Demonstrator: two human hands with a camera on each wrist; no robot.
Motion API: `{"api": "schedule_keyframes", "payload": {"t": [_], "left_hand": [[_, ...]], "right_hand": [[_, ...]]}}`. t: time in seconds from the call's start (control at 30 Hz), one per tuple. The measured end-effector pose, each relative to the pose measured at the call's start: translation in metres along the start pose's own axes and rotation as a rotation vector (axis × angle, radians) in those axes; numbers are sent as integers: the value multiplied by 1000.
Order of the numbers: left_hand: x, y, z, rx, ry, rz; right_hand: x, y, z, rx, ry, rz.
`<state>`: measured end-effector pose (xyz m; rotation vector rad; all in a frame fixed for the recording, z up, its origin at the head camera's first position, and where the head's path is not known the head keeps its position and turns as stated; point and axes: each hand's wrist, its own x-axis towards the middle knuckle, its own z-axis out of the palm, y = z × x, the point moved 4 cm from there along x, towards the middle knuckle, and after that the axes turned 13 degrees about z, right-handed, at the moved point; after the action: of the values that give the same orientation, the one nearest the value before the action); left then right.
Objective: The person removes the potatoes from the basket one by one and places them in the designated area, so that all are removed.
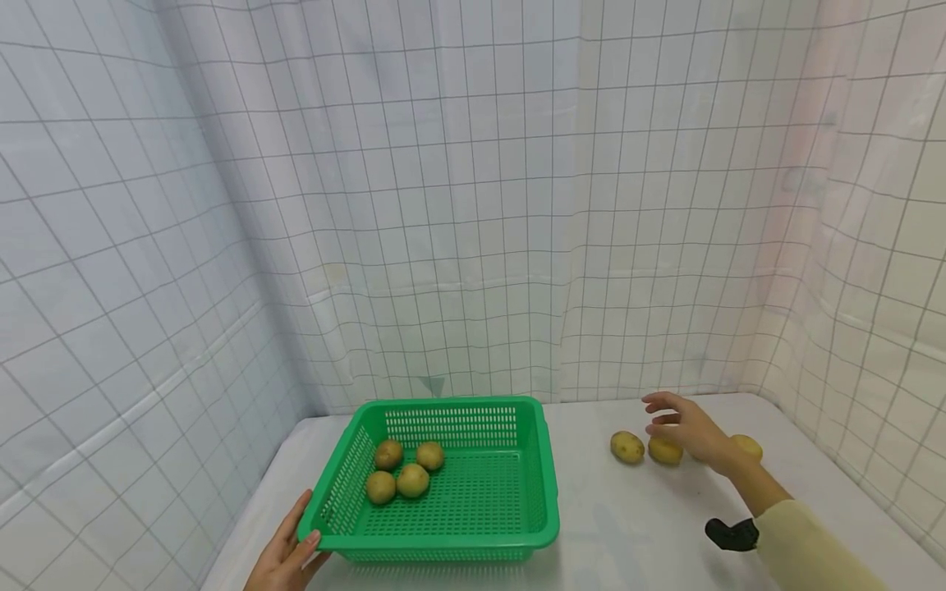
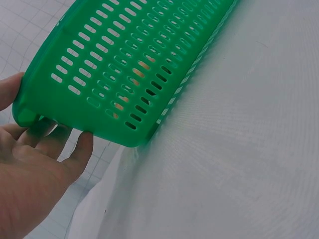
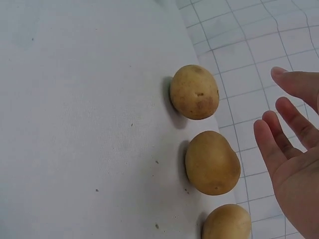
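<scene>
A green plastic basket [image 1: 443, 542] with slotted sides stands on the table, with several potatoes [image 1: 413, 481] grouped toward its left end. At the basket's front left corner my left hand [image 1: 284, 554] grips the rim, thumb on top. The left wrist view shows the fingers of that hand [image 2: 35, 164] curled under the rim's edge. Over a row of loose potatoes [image 1: 627, 447] on the right, my right hand [image 1: 691, 431] hovers with fingers spread and nothing held. In the right wrist view its relaxed fingers are beside three potatoes [image 3: 194, 92], apart from them.
A white cloth covers the table [image 1: 613, 533]. White grid-patterned curtains [image 1: 473, 205] close off the back and both sides. A small dark object [image 1: 732, 535] shows beside the right sleeve [image 1: 809, 546].
</scene>
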<state>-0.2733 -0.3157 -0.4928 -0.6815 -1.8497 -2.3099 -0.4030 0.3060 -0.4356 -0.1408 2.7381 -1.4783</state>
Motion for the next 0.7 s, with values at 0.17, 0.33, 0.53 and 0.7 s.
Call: {"api": "schedule_keyframes", "payload": {"t": [0.17, 0.33, 0.53, 0.7], "left_hand": [[-1, 0, 1, 48, 39, -46], [-2, 1, 1, 54, 60, -53], [-2, 1, 1, 48, 62, -47], [-1, 3, 2, 16, 28, -16]], "right_hand": [[3, 0, 8, 7, -7, 13], [4, -3, 16, 31, -29, 12], [5, -6, 26, 31, -37, 2], [5, -10, 31, 30, -33, 1]]}}
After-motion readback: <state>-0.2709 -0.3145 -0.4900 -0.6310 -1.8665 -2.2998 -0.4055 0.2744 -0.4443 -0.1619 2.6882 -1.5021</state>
